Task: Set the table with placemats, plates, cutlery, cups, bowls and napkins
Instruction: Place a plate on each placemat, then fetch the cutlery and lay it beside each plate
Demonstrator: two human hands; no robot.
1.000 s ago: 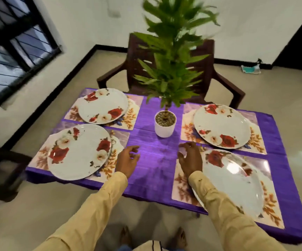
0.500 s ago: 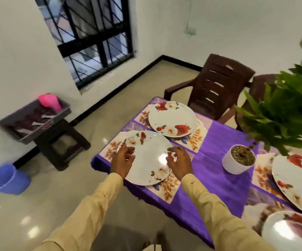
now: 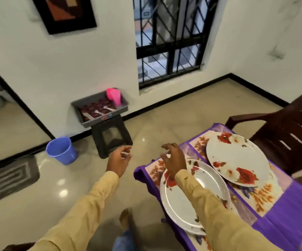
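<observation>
Plates come nearest at 4 o'clock of the view. A round white plate with red flowers on its rim [image 3: 177, 205] lies on a floral placemat [image 3: 154, 171] at the corner of a table under a purple cloth [image 3: 295, 214]. The plate's left rim reaches the cloth's edge, and I cannot tell whether it overhangs. A tan sleeve [image 3: 215, 214] crosses above this plate. The right hand [image 3: 173, 160] hovers over the mat corner at the plate's 11 o'clock, fingers spread and bent, gripping nothing. The left hand [image 3: 118, 160] hangs at 9 o'clock of the right one, out over glossy beige floor tiles [image 3: 38, 205] and well clear of the table edge. Its fingers are loosely curled, with nothing plainly held. A bare foot [image 3: 125, 218] stands at 6 o'clock, and open floor runs from there round to 10 o'clock. A second white plate with red and cream blooms [image 3: 237, 158] sits at 1 o'clock of the first on its own orange-leaf placemat [image 3: 262, 194]. Their rims meet in view. A dark brown slatted chair [image 3: 288, 134] stands against the table at 2 o'clock. At 11 o'clock of the left hand a black plastic stool [image 3: 113, 140] bears a grey tray [image 3: 99, 122]. In the tray are pale spoons [image 3: 97, 113] and a pink cup [image 3: 115, 96] at its back right corner. A blue bucket [image 3: 61, 150] stands at the stool's 9 o'clock, near the wall's black skirting. A grey patterned mat [image 3: 7, 176] lies at 8 o'clock, and a barred window [image 3: 170, 37] is at 12.
</observation>
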